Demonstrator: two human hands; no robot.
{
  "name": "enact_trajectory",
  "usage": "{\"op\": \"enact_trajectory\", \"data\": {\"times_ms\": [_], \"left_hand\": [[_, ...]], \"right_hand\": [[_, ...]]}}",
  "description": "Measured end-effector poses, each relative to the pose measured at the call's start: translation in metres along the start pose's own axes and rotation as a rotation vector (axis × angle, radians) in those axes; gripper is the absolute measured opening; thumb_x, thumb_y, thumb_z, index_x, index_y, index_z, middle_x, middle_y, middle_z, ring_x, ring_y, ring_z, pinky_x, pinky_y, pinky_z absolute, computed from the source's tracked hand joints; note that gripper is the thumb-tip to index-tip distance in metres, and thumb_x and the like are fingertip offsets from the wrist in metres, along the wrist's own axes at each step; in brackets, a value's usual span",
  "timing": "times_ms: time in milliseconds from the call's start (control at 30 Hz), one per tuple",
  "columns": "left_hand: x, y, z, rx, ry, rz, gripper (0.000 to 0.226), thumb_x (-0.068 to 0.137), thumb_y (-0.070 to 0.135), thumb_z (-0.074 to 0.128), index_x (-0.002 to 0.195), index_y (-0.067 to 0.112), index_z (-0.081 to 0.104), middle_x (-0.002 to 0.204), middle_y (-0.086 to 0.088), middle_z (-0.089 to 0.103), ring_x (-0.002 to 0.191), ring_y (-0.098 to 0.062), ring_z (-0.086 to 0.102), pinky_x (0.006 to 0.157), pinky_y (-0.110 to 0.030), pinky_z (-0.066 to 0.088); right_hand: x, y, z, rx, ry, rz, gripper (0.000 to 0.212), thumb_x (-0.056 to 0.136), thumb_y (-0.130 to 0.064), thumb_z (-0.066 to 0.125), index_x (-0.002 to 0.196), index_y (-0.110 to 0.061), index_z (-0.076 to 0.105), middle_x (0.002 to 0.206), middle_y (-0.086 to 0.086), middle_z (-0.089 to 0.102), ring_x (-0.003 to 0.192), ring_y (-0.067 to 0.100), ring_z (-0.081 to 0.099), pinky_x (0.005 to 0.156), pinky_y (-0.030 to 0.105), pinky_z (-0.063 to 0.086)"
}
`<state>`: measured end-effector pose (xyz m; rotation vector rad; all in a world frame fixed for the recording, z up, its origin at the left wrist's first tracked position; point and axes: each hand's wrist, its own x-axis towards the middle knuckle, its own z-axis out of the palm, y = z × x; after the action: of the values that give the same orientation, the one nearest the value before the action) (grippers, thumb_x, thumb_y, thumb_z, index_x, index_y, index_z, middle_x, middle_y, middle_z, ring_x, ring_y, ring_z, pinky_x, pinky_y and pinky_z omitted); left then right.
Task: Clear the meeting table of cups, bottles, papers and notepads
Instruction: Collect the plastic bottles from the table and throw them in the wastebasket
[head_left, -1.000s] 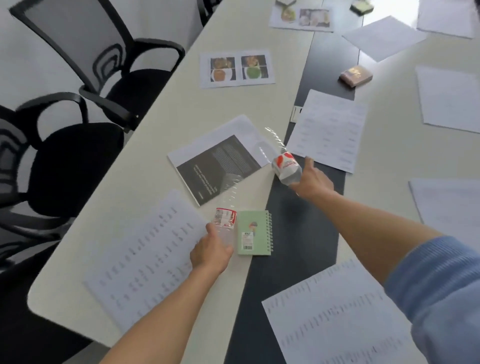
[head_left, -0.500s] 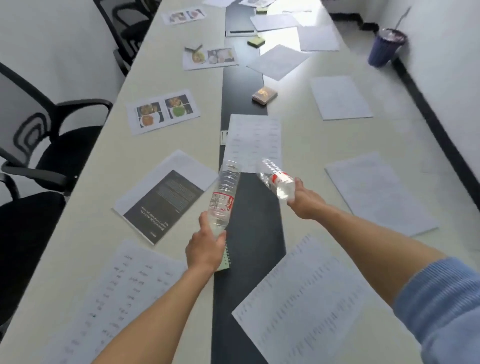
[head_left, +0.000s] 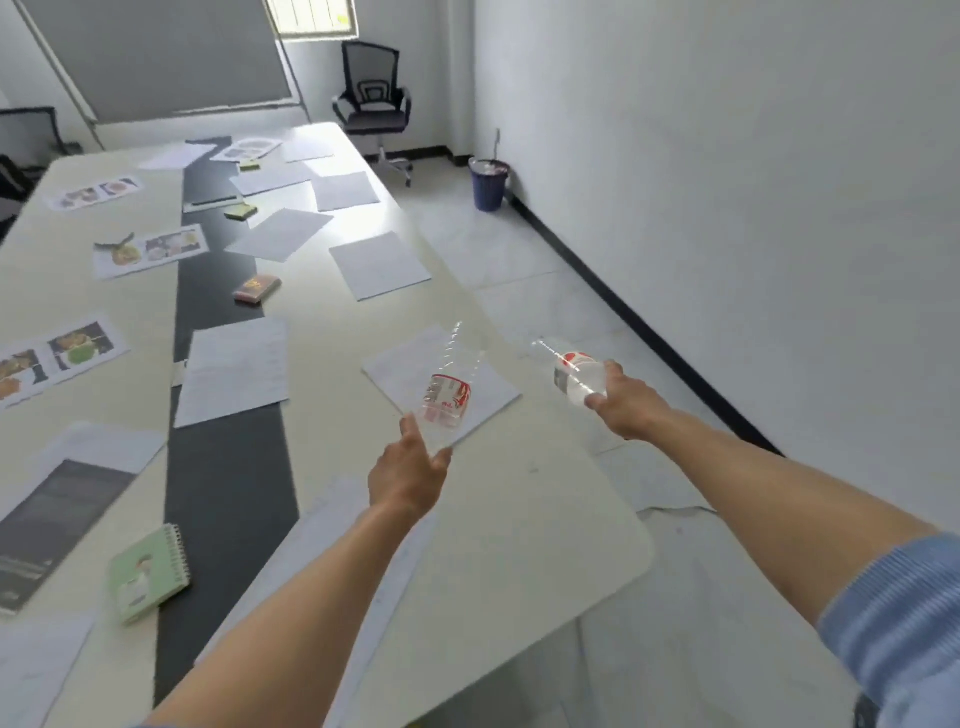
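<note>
I log a cream table (head_left: 519, 519) with a black centre strip (head_left: 228, 467). Left bottle (head_left: 447, 395) and right bottle (head_left: 576, 374): clear, red-and-white labels. Spiral notebook (head_left: 148, 574) pale green. Waste bin (head_left: 488, 184) dark blue. Sleeve (head_left: 898, 613) light blue, ribbed. Office chair (head_left: 371, 101) black mesh.

Your left bottle (head_left: 448, 395) and right bottle (head_left: 574, 371) are clear, ribbed plastic with glossy labels. Your counter (head_left: 519, 519) looks smooth and matt; the sheets (head_left: 379, 265) are matt paper, your sleeve (head_left: 898, 613) ribbed cloth.
</note>
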<state>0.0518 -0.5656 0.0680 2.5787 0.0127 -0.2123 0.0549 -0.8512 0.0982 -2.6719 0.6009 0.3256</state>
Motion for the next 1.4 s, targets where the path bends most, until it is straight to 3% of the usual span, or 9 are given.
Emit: {"op": "enact_trajectory", "data": {"times_ms": [200,333,433,700,833,967,1133,1267,1400], "left_hand": [[-0.012,0.123,0.047,0.09,-0.147,0.174,0.074,0.092,0.04,0.055,0.151,0.017,0.016,0.126,-0.016,0.06,0.114,-0.037,0.057,0.092,-0.042,0.047],[0.008,0.186,0.062,0.133,-0.189,0.268,0.076,0.092,0.044,0.054,0.151,0.015,0.017,0.13,-0.014,0.058,0.119,-0.035,0.054,0.092,-0.041,0.045],[0.028,0.227,0.069,0.161,-0.203,0.33,0.073,0.091,0.047,0.054,0.148,0.012,0.023,0.129,-0.012,0.06,0.117,-0.033,0.056,0.087,-0.04,0.046],[0.063,0.331,0.111,0.186,-0.293,0.423,0.063,0.095,0.046,0.053,0.141,0.009,0.032,0.124,-0.013,0.06,0.106,-0.032,0.059,0.082,-0.039,0.048],[0.093,0.372,0.14,0.216,-0.322,0.443,0.067,0.096,0.044,0.05,0.145,0.006,0.025,0.125,-0.016,0.059,0.108,-0.033,0.058,0.086,-0.041,0.048],[0.141,0.409,0.164,0.311,-0.351,0.428,0.067,0.096,0.037,0.048,0.147,0.005,0.018,0.122,-0.015,0.059,0.1,-0.03,0.058,0.082,-0.04,0.05],[0.238,0.49,0.207,0.322,-0.325,0.34,0.053,0.096,0.032,0.046,0.137,0.004,0.028,0.12,-0.017,0.058,0.103,-0.034,0.058,0.077,-0.04,0.046],[0.291,0.545,0.236,0.317,-0.292,0.268,0.045,0.095,0.031,0.046,0.13,0.005,0.033,0.104,-0.011,0.056,0.087,-0.029,0.053,0.069,-0.037,0.041],[0.334,0.573,0.251,0.359,-0.287,0.226,0.036,0.094,0.032,0.044,0.121,0.008,0.038,0.104,-0.012,0.06,0.084,-0.029,0.053,0.068,-0.035,0.041]], "right_hand": [[-0.024,0.134,-0.072,0.142,0.083,0.177,0.048,0.094,-0.037,0.043,0.138,-0.017,0.034,0.087,0.01,0.061,0.061,0.025,0.063,0.056,0.032,0.053],[-0.021,0.188,-0.095,0.174,0.132,0.235,0.044,0.095,-0.04,0.041,0.131,-0.015,0.042,0.085,0.007,0.061,0.058,0.022,0.064,0.051,0.028,0.049],[-0.015,0.212,-0.112,0.207,0.166,0.264,0.044,0.094,-0.041,0.041,0.13,-0.015,0.043,0.093,0.01,0.064,0.061,0.024,0.066,0.054,0.029,0.052],[0.019,0.277,-0.155,0.235,0.214,0.32,0.057,0.095,-0.045,0.04,0.147,-0.024,0.032,0.118,0.011,0.061,0.072,0.026,0.066,0.081,0.037,0.055],[0.069,0.311,-0.176,0.218,0.211,0.328,0.054,0.096,-0.045,0.04,0.145,-0.021,0.035,0.115,0.009,0.061,0.064,0.023,0.069,0.081,0.036,0.055],[0.144,0.33,-0.189,0.231,0.168,0.289,0.056,0.096,-0.044,0.04,0.146,-0.022,0.032,0.116,0.009,0.06,0.07,0.024,0.069,0.079,0.041,0.058],[0.284,0.365,-0.227,0.222,0.119,0.188,0.058,0.096,-0.043,0.04,0.15,-0.026,0.026,0.112,0.008,0.064,0.076,0.023,0.07,0.082,0.042,0.057],[0.374,0.391,-0.27,0.153,0.087,0.116,0.059,0.097,-0.043,0.041,0.151,-0.025,0.026,0.122,0.01,0.063,0.096,0.028,0.066,0.089,0.043,0.054],[0.448,0.4,-0.303,0.097,0.034,0.074,0.057,0.098,-0.041,0.041,0.15,-0.023,0.026,0.119,0.011,0.064,0.096,0.03,0.065,0.089,0.044,0.053]]}}
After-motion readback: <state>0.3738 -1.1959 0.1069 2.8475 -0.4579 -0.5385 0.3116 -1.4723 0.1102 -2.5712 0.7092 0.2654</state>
